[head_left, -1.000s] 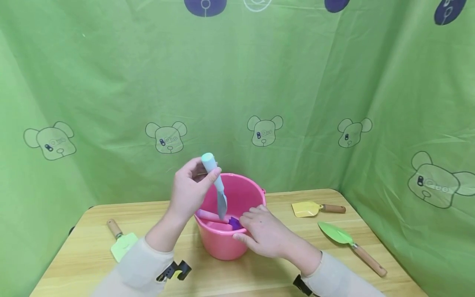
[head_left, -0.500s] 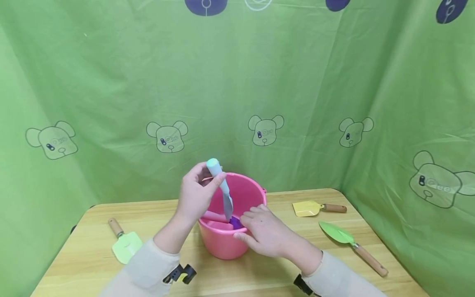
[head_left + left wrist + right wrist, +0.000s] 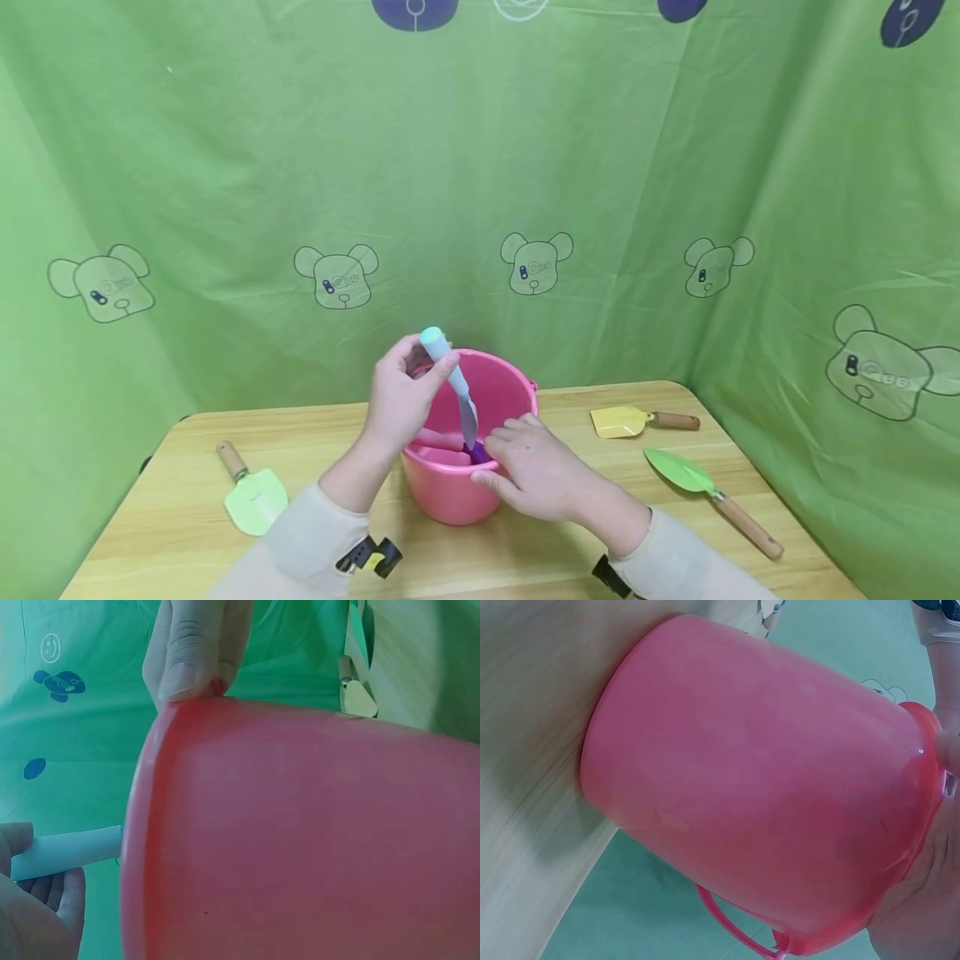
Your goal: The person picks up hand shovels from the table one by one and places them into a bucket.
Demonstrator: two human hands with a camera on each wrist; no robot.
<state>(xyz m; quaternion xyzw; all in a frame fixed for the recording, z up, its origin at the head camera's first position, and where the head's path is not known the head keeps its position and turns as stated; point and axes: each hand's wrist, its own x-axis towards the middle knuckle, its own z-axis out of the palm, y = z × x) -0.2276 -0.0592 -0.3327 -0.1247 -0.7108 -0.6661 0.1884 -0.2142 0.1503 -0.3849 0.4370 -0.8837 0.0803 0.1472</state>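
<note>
My left hand (image 3: 405, 396) holds a small trowel by its light blue handle (image 3: 444, 354), the grey blade (image 3: 468, 418) pointing down inside the pink bucket (image 3: 453, 492). In the left wrist view that handle (image 3: 71, 851) lies between thumb and fingers. With its thumb outside and fingers over the rim, my right hand (image 3: 536, 471) grips the near right side of the bucket. Inside the bucket lies a tool with a pink handle (image 3: 438, 439) and a purple head (image 3: 477, 452), partly hidden by the rim and blade. Whether the trowel touches it I cannot tell.
A pale green shovel (image 3: 257, 502) with a wooden handle lies left on the wooden table (image 3: 172, 533). At the right lie a yellow shovel (image 3: 620, 422) and a green leaf-shaped trowel (image 3: 678, 471). Green printed cloth (image 3: 450, 167) hangs behind and at the sides.
My left hand has moved right and a little down, carrying the trowel's blade deeper into the bucket. The right hand keeps its grip on the rim, and the bucket stays in place.
</note>
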